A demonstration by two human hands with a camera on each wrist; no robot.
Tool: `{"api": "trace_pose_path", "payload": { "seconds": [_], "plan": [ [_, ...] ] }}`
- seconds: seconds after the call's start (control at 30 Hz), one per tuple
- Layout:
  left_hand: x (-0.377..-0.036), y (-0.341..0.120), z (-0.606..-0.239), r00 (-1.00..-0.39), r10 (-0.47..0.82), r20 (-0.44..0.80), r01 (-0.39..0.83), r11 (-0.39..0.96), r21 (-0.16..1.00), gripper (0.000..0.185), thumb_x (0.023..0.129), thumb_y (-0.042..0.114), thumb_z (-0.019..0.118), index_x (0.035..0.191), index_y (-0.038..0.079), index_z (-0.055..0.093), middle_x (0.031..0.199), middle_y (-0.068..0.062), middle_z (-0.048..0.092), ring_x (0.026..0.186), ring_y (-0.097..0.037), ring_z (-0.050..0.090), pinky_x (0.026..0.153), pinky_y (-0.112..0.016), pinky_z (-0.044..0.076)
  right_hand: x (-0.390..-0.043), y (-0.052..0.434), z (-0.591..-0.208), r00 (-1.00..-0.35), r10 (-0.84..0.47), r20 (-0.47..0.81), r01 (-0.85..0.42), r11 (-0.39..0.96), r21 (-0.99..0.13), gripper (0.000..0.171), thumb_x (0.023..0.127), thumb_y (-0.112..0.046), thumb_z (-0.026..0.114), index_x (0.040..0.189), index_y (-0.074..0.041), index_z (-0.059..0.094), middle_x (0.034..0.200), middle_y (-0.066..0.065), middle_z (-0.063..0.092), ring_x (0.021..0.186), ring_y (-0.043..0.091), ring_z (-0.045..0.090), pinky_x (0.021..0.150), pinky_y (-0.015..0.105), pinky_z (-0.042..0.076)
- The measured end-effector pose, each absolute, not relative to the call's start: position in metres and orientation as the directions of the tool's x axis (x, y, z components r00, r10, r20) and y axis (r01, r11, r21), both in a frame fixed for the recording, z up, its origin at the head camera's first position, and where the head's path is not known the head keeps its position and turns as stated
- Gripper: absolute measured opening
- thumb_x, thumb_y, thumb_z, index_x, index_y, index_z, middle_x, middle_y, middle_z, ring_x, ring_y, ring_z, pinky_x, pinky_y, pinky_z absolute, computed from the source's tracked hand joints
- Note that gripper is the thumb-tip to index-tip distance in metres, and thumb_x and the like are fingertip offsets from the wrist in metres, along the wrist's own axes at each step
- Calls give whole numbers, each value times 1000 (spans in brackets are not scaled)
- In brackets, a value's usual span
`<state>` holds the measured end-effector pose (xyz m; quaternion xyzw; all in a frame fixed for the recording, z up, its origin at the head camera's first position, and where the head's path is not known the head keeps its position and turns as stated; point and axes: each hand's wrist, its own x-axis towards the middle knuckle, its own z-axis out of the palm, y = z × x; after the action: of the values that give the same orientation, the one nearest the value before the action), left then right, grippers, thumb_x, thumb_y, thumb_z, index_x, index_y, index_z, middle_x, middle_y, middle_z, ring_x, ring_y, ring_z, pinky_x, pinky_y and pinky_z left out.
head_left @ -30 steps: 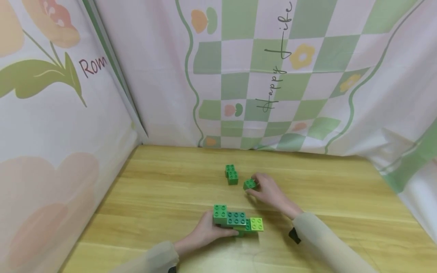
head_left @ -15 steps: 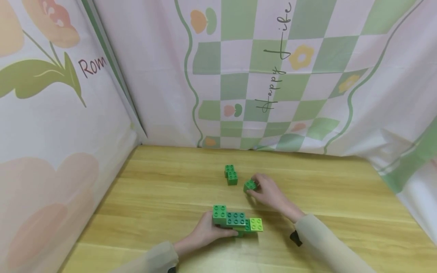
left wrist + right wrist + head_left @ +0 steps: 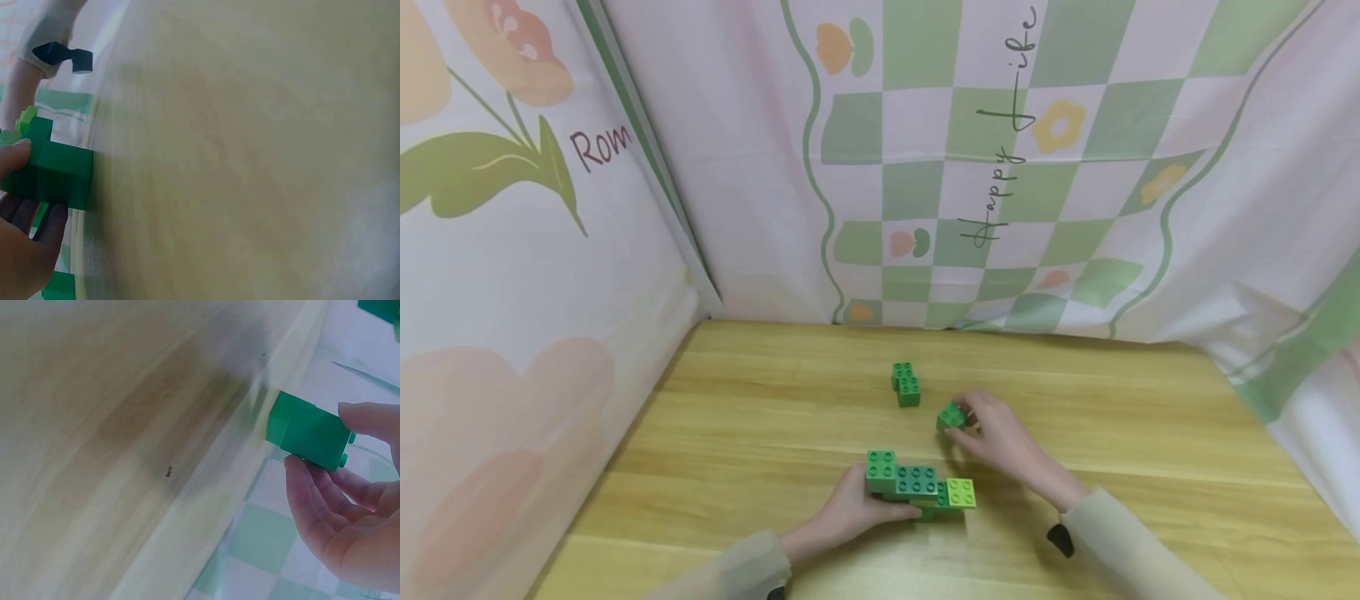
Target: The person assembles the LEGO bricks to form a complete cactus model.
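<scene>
Right hand (image 3: 1006, 435) angles forward-left, fingers (image 3: 304, 497) pinching a green block (image 3: 951, 417) (left fingers (image 3: 53, 226) grip stacked bricks (image 3: 916, 482)).

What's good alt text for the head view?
A person's left hand grips an assembly of green bricks with a lime brick at its right end, while the right hand pinches a small green piece at a wooden table. More green bricks sit farther back, before a checkered cloth lettered "Happy Life".
</scene>
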<state>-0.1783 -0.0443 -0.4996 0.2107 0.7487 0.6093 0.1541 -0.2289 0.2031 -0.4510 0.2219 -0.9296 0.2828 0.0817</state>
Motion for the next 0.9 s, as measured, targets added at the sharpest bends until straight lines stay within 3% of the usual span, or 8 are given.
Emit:
{"api": "trace_pose_path", "payload": {
  "seconds": [0.33,0.9],
  "plan": [
    [-178,-44,-500,-869,494,30,133,176,975,52,74,21,87,121,23,67,116,3,75,105,-6,70,99,-20,52,-213,202,-440,-868,-375,325,-493,726,-480,29,81,-10,79,104,-3,64,94,6,68,80,17,67,70,32,62],
    [-178,-44,-499,-867,497,42,148,176,973,51,74,21,86,121,25,67,118,4,74,108,-6,69,101,-20,51,-183,209,-427,-817,-399,417,-564,704,-432,35,76,-2,78,109,-1,65,97,6,69,81,15,67,69,26,62]
  ]
}}
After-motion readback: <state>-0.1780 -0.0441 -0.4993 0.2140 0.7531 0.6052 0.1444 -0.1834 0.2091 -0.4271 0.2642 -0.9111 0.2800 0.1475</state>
